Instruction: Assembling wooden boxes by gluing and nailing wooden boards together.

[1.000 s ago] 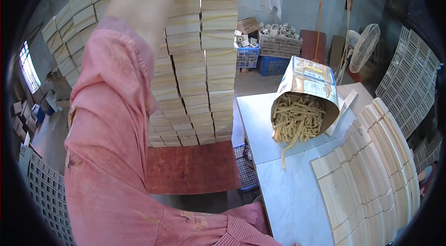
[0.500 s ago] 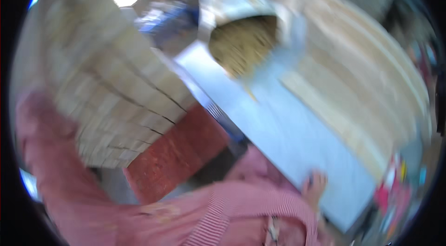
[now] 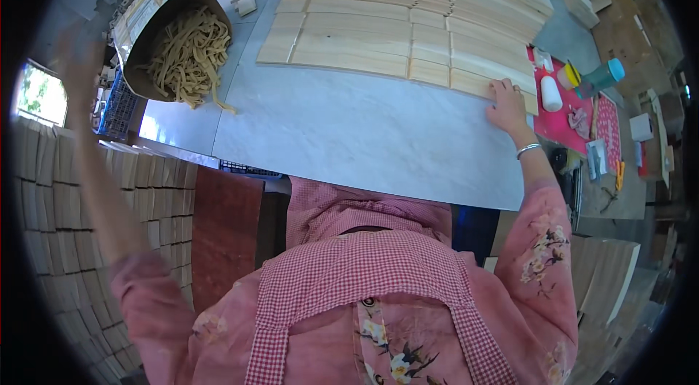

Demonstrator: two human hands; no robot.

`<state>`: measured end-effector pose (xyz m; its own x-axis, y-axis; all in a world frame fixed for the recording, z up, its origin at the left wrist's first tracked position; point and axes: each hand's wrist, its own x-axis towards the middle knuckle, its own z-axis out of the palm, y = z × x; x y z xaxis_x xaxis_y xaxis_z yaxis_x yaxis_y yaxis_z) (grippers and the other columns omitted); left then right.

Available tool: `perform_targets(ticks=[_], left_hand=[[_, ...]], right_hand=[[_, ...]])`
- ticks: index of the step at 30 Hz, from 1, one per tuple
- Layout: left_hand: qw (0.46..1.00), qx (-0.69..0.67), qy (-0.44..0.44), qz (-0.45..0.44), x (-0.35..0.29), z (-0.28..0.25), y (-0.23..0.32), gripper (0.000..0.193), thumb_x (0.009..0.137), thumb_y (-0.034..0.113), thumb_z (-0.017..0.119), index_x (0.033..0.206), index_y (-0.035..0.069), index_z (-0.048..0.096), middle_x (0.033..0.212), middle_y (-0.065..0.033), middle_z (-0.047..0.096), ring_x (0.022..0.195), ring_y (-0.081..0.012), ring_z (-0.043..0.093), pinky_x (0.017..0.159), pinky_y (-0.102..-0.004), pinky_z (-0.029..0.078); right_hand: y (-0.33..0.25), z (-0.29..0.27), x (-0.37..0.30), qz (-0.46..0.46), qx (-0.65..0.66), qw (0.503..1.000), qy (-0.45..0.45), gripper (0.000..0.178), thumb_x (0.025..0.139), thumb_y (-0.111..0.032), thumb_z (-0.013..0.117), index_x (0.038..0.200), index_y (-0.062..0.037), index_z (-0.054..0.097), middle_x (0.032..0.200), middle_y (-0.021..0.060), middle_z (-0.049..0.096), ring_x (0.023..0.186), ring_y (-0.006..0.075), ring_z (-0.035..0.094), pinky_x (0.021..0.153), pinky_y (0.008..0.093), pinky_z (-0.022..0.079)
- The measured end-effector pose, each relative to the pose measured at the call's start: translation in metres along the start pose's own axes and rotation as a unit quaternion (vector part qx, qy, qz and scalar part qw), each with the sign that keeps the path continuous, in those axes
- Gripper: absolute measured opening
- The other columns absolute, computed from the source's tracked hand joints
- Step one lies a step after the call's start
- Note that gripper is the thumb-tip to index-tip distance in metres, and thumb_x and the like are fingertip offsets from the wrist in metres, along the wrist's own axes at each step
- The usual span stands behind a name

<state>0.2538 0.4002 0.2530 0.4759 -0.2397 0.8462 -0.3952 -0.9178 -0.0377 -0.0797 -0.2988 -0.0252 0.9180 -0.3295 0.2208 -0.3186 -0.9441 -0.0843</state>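
The right hand (image 3: 506, 105) lies flat, fingers spread, on the near right end of a row of pale wooden slats (image 3: 393, 43) covering the far table (image 3: 349, 137). The left hand (image 3: 79, 57) is raised at left, blurred; its grip cannot be told. Far left stands an open sack (image 3: 156, 14) of tan strips.

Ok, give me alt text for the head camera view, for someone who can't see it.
A person's right hand rests on pale wooden slats laid in rows on a grey table, while the blurred left hand is raised near an open sack of tan strips. More slats are stacked at left.
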Motion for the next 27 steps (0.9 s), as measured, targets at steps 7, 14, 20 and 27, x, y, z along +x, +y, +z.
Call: perform_targets(ticks=[7,14,20,27], left_hand=[[0.962,-0.113,-0.234,0.088,-0.145,0.11,0.216,0.065,0.075,0.001,0.06,0.139,0.007,0.055,0.151,-0.0136,0.049,0.135,-0.0331,0.048,0.11,-0.0422,0.042],[0.932,-0.04,-0.322,0.161,-0.173,0.178,0.238,0.04,0.087,0.007,0.057,0.126,0.01,0.063,0.135,-0.0104,0.062,0.119,-0.0343,0.059,0.102,-0.0508,0.044],[0.855,-0.046,-0.472,0.208,-0.164,0.163,0.257,0.015,0.09,0.017,0.058,0.092,0.009,0.07,0.097,-0.0097,0.073,0.099,-0.0366,0.065,0.088,-0.0512,0.049],[0.785,-0.14,-0.557,0.234,-0.189,0.119,0.316,0.021,0.09,0.016,0.054,0.101,0.002,0.066,0.103,-0.0154,0.07,0.094,-0.039,0.064,0.086,-0.0461,0.051]], right_hand=[[0.019,-0.011,-0.03,-0.064,0.051,0.987,-0.141,0.026,0.072,-0.006,0.064,0.098,-0.0075,0.059,0.108,0.012,0.055,0.101,0.0366,0.054,0.09,0.045,0.047],[0.019,-0.058,-0.05,-0.104,0.021,0.993,-0.057,0.021,0.082,-0.017,0.067,0.101,-0.0068,0.062,0.104,0.0119,0.06,0.096,0.0337,0.058,0.085,0.0433,0.048],[0.033,-0.078,-0.061,-0.032,-0.035,0.998,-0.047,0.011,0.089,-0.016,0.062,0.095,-0.0064,0.063,0.087,0.0094,0.065,0.079,0.0333,0.063,0.072,0.0415,0.053],[-0.043,-0.062,-0.068,0.074,-0.004,0.99,-0.121,0.031,0.089,-0.011,0.057,0.119,-0.0075,0.06,0.091,0.0189,0.071,0.08,0.0405,0.067,0.071,0.0491,0.053]])
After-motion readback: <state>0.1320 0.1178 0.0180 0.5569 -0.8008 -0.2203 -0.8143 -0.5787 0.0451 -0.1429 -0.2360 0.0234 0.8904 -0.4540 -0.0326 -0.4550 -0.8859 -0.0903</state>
